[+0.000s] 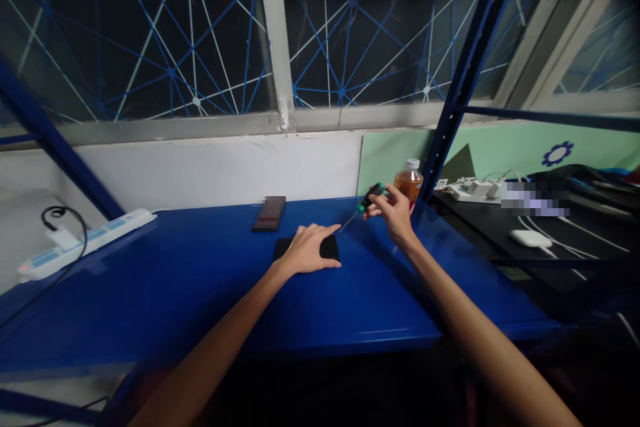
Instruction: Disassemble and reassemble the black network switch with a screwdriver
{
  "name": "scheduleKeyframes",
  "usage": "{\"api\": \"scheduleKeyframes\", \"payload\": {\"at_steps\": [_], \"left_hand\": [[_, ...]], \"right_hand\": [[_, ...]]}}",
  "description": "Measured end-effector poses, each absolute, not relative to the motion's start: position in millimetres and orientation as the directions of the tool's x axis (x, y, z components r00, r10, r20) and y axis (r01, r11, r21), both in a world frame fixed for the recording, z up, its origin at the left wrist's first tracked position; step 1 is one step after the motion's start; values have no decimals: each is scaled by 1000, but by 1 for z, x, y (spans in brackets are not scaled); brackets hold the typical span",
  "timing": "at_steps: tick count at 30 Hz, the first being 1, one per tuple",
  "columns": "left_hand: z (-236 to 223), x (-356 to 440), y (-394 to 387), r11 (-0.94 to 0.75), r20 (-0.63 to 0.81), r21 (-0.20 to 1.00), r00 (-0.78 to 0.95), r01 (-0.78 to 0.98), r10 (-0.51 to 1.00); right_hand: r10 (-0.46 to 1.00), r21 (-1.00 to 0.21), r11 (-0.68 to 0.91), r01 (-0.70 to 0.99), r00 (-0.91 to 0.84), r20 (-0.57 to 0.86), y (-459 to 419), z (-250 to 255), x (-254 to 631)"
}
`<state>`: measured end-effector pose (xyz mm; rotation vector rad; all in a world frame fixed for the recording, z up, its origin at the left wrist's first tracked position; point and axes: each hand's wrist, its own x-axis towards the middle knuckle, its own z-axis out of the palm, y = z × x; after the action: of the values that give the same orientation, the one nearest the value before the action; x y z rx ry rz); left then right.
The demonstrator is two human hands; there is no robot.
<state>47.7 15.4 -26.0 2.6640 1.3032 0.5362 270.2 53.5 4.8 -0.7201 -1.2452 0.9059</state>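
My left hand [311, 248] lies across a black flat rectangular object [329, 250] on the blue table, its thumb and index finger spread apart near the object's right end. In my right hand [393, 210] is a screwdriver [371, 197] with a green and black handle, held tilted. Its thin shaft slopes down to the left, and the tip is close to my left index fingertip; whether it touches anything I cannot tell. Beside the tip, tiny dark specks [344, 237], too small to name, lie on the table.
A dark phone-like slab [269, 215] lies behind my left hand. Behind my right hand stands a bottle of orange-brown drink [409, 180]. A white power strip [90, 243] with a black cable is at left. Blue shelf posts [457, 80] flank the table; chargers and cables crowd the black shelf at right.
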Motion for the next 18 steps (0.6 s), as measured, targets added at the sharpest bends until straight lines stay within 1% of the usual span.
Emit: {"api": "scheduleKeyframes", "payload": {"at_steps": [3,6,11,13,18], "left_hand": [[-24,46,15,-627,297,323,553,709,779],[-19,42,15,-617,373,414,494,669,786],[-9,36,14,-627,461,548,426,554,778],[-6,35,13,-637,481,573,418,516,771],[-2,35,10,-655,508,592,413,470,756]], "right_hand": [[885,-864,466,-193,80,459,57,4,272],[887,-862,461,-212,88,453,60,3,276],[878,-843,479,-244,125,463,62,3,277],[873,-836,487,-253,128,470,61,4,277],[859,-820,512,-258,134,494,60,5,275]]}}
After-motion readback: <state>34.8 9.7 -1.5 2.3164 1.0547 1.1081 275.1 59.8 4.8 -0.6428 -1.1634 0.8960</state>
